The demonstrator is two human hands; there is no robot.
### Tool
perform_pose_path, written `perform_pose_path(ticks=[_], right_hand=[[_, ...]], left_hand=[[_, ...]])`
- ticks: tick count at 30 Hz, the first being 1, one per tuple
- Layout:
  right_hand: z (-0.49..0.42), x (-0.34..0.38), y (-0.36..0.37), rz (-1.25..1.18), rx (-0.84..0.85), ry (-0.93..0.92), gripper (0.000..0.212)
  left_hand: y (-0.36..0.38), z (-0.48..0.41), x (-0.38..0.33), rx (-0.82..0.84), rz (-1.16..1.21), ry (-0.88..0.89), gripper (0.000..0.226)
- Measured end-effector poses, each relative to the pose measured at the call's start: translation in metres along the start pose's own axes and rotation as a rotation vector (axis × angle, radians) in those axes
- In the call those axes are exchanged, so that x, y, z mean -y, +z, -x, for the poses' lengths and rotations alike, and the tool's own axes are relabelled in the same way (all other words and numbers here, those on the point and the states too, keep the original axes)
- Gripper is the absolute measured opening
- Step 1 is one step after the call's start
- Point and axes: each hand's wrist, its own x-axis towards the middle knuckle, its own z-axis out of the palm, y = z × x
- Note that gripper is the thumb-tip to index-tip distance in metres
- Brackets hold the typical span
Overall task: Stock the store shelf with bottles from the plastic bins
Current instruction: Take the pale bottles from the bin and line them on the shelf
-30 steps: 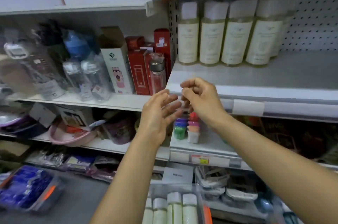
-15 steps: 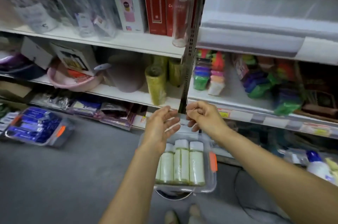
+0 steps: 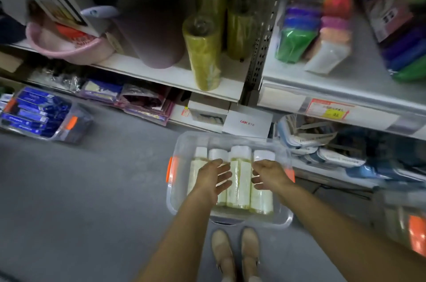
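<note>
Four bottles (image 3: pixel 238 180) flat, caps toward shelves (image 3: pixel 322 88).

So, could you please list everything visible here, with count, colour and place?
clear plastic bin with orange latches: one, on grey floor, centre
pale yellow bottles with white caps: four, lying side by side in that bin
clear bin of blue boxes: one, floor, left
yellow-green wrapped rolls: three visible, middle shelf
pink basin: one, middle shelf, left
stacked coloured containers: blurred, right shelf
white box with red print: one, bottom shelf
beige shoes: two, bottom centre
left hand: open, over bottles
right hand: open, over bottles
</note>
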Motion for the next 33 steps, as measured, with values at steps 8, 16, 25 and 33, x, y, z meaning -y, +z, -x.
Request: perform_pose_path(ticks=[8,16,25,33], right_hand=[[-0.060,-0.049,0.018,-0.125,-0.021,0.207,0.050],[-0.092,-0.067,0.036,-0.090,-0.012,0.229,0.066],[-0.108,-0.076,0.044,-0.131,0.028,0.217,0.052],[-0.117,-0.086,0.069,-0.234,0.063,0.271,0.052]], left_hand=[[0.002,-0.083,0.049,-0.015,-0.129,-0.097,0.026],[-0.005,-0.125,0.076,0.083,-0.188,-0.072,0.051],[-0.004,-0.149,0.077,0.102,-0.284,-0.053,0.057],[-0.017,-0.168,0.079,0.040,-0.266,-0.074,0.057]])
